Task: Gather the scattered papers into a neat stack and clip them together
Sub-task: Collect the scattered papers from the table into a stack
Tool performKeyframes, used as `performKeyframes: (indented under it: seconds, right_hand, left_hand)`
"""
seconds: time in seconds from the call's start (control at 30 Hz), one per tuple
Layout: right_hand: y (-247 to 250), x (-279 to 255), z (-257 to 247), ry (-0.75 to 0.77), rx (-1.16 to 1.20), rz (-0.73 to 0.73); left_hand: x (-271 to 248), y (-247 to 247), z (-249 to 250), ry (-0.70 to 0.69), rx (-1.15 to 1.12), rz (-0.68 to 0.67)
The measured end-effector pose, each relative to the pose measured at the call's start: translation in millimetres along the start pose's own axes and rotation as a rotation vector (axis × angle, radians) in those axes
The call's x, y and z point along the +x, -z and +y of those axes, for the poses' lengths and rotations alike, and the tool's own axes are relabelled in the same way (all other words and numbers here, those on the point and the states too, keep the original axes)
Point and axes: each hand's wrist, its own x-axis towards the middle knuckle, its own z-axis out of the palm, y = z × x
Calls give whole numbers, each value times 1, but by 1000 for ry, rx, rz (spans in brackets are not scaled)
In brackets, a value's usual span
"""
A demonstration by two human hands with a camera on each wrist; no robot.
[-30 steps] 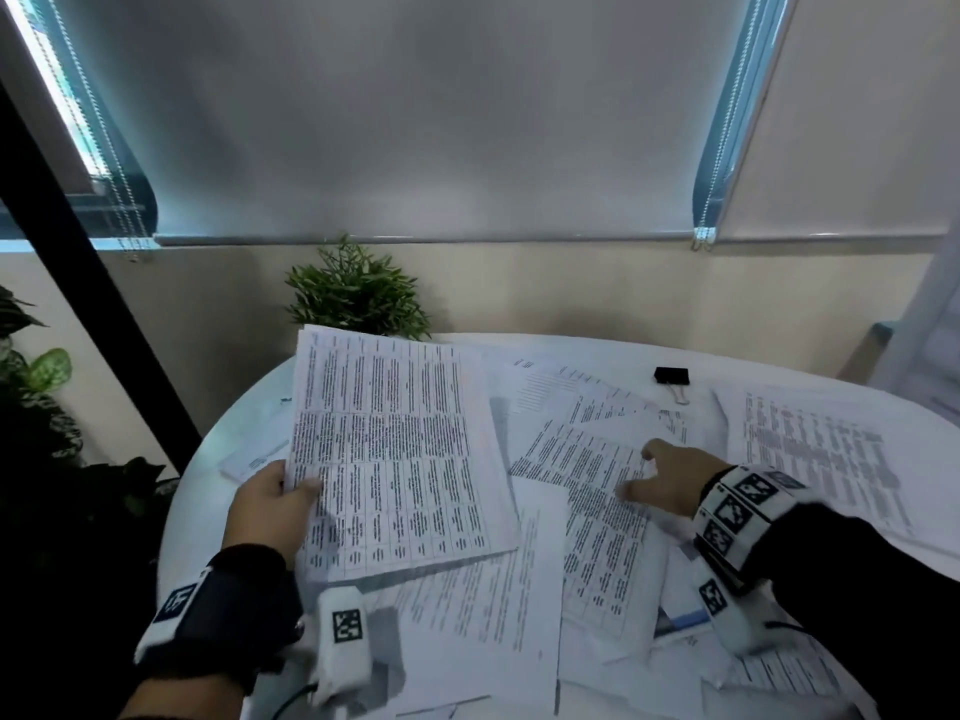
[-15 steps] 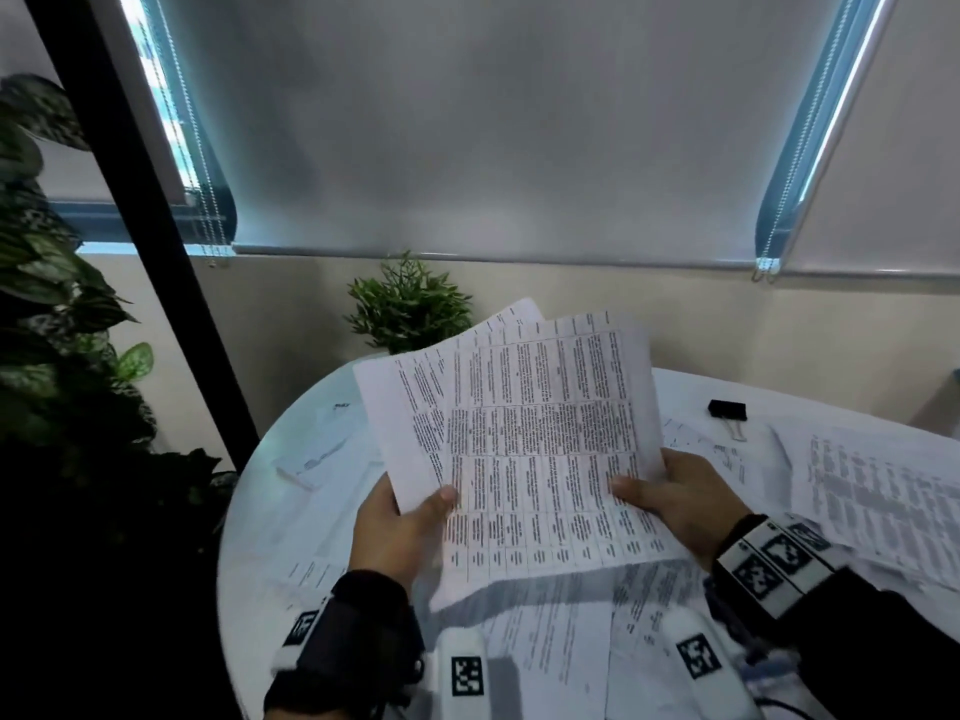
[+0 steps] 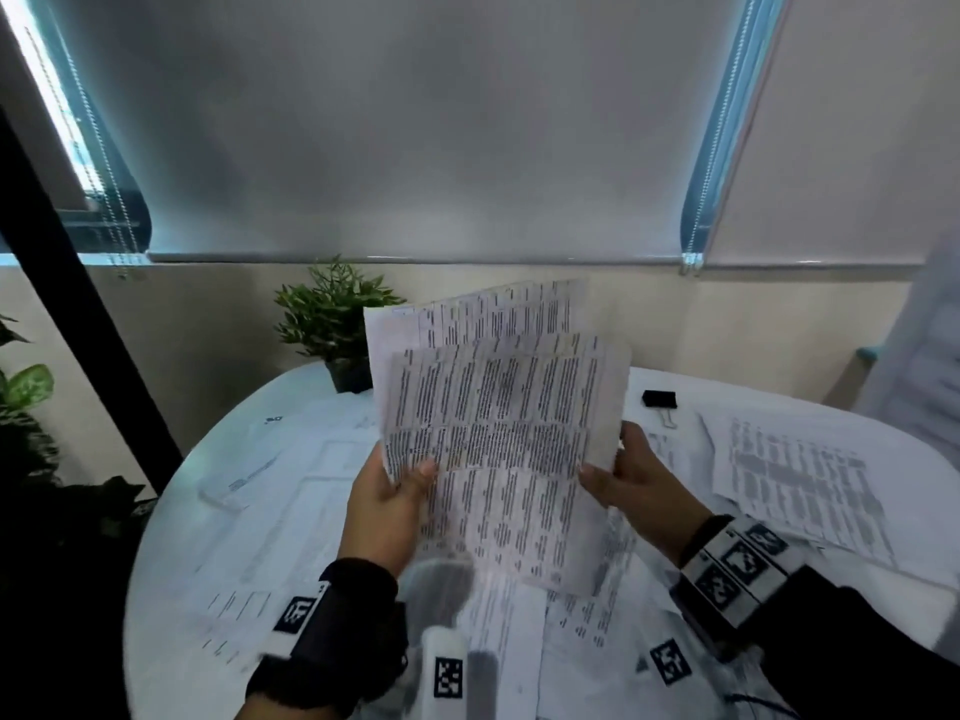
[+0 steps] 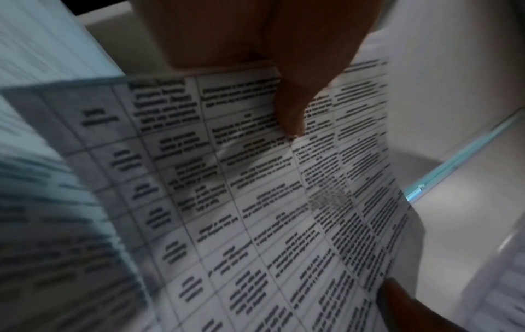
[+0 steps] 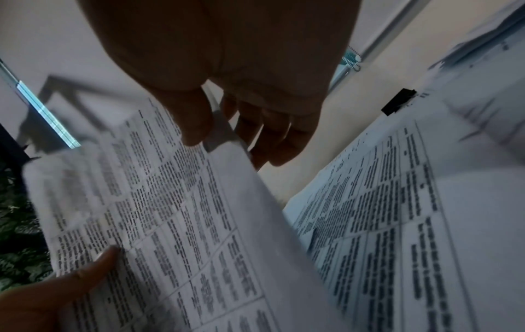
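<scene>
I hold a loose bunch of printed sheets (image 3: 498, 433) upright above the round white table (image 3: 171, 537), their edges fanned and uneven. My left hand (image 3: 395, 491) pinches the bunch's left edge, thumb on the front; that thumb (image 4: 292, 116) presses the printed page (image 4: 255, 202) in the left wrist view. My right hand (image 3: 618, 480) grips the right edge, thumb in front and fingers behind, as the right wrist view shows with its thumb (image 5: 193, 125) on the sheets (image 5: 170, 213). A black binder clip (image 3: 660, 400) lies on the table at the back right, also seen as the clip (image 5: 397, 101).
More printed papers (image 3: 795, 485) lie scattered over the table, to the right and beneath my hands. A small potted plant (image 3: 332, 324) stands at the table's far edge. Larger leafy plants (image 3: 26, 407) and a dark post stand on the left. Blinds cover the windows behind.
One second ago my left hand alone held a sheet while my right hand lay on the papers on the table. Both hands now hold a raised, more upright bunch of sheets.
</scene>
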Motion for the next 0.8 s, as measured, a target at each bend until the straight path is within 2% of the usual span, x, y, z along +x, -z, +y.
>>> performKeyframes:
  seconds: [0.13,0.23,0.33,0.43,0.53,0.6,0.7,0.8]
  right_hand:
    - [10,-3,10,-10,-72,14]
    - [24,-7,9,-85,-54,114]
    - [64,-9,1,-87,-80,326]
    - [126,-10,-6,-111,-235,587]
    - [188,-17,-3,-242,-416,850]
    - [216,-23,5,-326,-488,970]
    - [248,-24,28,-393,-625,992]
    - [266,-26,38,-470,-770,911]
  left_hand:
    - [0,-19,-2,9,-83,-29]
    - [1,-29,-5,32,-89,-51]
    - [3,-41,-3,7,-13,-140]
    - [6,-46,2,-3,39,-189]
    - [13,-40,1,28,158,-228]
    - [17,-31,-1,47,297,-257]
    - [24,-15,-3,28,567,-304]
    - [30,6,-3,16,811,-285]
